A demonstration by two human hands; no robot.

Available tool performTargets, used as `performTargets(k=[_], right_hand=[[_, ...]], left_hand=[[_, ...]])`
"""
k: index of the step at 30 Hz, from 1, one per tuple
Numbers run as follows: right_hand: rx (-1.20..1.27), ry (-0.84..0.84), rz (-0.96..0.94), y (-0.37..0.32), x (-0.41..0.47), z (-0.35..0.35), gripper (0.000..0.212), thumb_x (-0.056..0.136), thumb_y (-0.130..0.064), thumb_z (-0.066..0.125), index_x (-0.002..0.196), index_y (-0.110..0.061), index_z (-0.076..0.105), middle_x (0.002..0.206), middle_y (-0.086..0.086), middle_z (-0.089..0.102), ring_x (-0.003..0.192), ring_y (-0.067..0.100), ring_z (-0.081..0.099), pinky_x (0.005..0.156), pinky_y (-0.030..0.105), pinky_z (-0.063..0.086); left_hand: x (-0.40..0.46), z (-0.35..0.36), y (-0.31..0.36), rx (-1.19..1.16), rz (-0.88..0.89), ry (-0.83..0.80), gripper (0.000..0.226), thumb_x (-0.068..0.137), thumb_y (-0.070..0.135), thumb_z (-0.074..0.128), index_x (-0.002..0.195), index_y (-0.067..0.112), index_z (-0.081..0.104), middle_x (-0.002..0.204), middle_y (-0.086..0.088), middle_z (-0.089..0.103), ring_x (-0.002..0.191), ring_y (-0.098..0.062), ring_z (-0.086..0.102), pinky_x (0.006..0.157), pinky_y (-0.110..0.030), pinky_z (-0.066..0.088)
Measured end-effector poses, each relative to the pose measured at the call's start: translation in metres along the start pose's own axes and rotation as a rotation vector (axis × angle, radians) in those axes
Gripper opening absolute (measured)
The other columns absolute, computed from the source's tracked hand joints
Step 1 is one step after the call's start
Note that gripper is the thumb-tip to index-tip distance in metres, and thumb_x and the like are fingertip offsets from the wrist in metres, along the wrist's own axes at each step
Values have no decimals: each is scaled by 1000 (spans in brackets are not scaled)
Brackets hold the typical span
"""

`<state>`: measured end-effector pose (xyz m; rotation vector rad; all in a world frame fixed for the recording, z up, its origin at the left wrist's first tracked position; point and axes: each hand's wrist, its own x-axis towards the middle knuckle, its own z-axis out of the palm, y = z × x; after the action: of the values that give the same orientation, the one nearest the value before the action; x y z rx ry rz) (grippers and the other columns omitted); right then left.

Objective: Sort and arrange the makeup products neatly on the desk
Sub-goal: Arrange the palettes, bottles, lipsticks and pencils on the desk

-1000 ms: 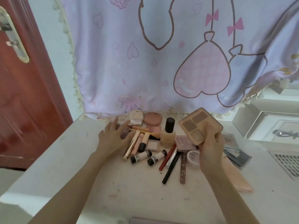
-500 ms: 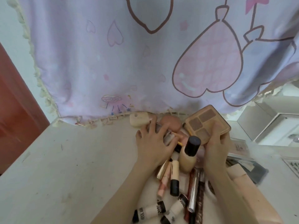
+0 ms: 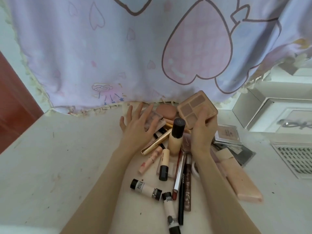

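Right hand (image 3: 201, 132) grips an eyeshadow palette (image 3: 196, 109), fingers (image 3: 205, 114) curled over its front edge; palette lifted and tilted, four brown pans facing up, just behind the foundation bottle (image 3: 176, 137)

Foundation bottle stands upright on the desk (image 3: 59, 157), black cap on top, in the middle of the makeup pile; taken as landmark

Left hand (image 3: 139, 127) left of the bottle, fingers spread and straight, palm down over a clear-lidded compact (image 3: 154, 119); cannot tell whether it presses or only hovers

Gold tube (image 3: 156, 144) lies slanted, its upper end touching the bottle's left side

In front of the bottle: a beige concealer with black cap (image 3: 163, 164), a pink lip tube (image 3: 149, 161), two white tubes with black caps (image 3: 146, 189), a silver-and-red pencil (image 3: 179, 169)

Right of the bottle, past the right forearm: a long peach box (image 3: 239, 179) and a clear-cased compact (image 3: 227, 135)

Behind the bottle, at the curtain (image 3: 101, 48) hem: a round pink puff case (image 3: 165, 110)
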<state>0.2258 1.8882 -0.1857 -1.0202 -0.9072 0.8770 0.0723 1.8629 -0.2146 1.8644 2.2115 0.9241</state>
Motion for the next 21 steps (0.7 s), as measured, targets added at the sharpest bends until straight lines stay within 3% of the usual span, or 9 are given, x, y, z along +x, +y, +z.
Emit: performTargets(k=[3,5,8,10,12,15,18,19,21], right_hand=[[6,-35,-19,-5,-6,-5,16,99,-23,42,107,-14,53,92,-12,59,80,-9,58,70,8,44],[51,-30,-6,-16,-8,-10,17,99,-24,42,107,-15,54,92,-10,60,86,1,60,71,12,48],[136,-39,-33,-38,-10,-14,14,95,-31,47,92,-26,60,86,-11,65,86,11,63,80,32,52],[139,-80,-98,-57,-18,-13,19,94,-30,48,78,-26,58,68,-15,60,69,8,58,68,30,49],[155,-194,-122,-75,-30,-7,23,96,-27,47,77,-19,57,62,-11,55,58,5,52,56,21,43],[17,-407,-36,-91,-46,11,28,95,-30,48,83,-6,58,74,4,58,67,13,56,62,28,45],[-62,-533,158,-93,-59,31,33,97,-37,44,89,-13,65,93,11,68,87,30,64,76,44,51],[-65,-556,205,-94,-64,36,34,98,-38,41,95,-13,65,99,14,68,87,32,65,74,43,52],[36,-634,333,-94,-72,44,46,99,-41,33,111,-7,61,106,20,66,74,31,64,56,36,54]], left_hand=[[-16,-15,-5,54,7,-60,50,95,48,29,144,39,19,156,6,8,143,-17,-4,113,-47,-3],[-27,-29,-12,62,37,-88,51,96,46,30,145,37,17,156,5,6,143,-16,-3,115,-45,0],[-41,-55,-18,-23,122,-35,55,95,45,37,145,32,19,156,4,8,143,-15,1,116,-42,10],[-46,-76,-12,-94,211,28,60,91,47,44,144,32,21,155,5,12,142,-12,7,113,-38,15],[-48,-98,2,-165,302,64,66,87,42,57,143,35,22,154,7,14,141,-8,11,111,-31,17],[-49,-127,22,-202,442,89,75,79,45,66,140,36,23,153,11,16,141,-6,11,112,-28,17],[-51,-146,21,-151,537,50,68,72,54,59,132,26,44,146,11,29,140,-9,17,111,-26,20],[-53,-151,17,-148,548,29,62,72,53,58,125,23,50,142,13,35,138,-9,23,110,-22,22],[-58,-160,5,-155,520,2,56,70,52,60,116,21,54,134,16,43,129,-7,37,106,-16,28]])
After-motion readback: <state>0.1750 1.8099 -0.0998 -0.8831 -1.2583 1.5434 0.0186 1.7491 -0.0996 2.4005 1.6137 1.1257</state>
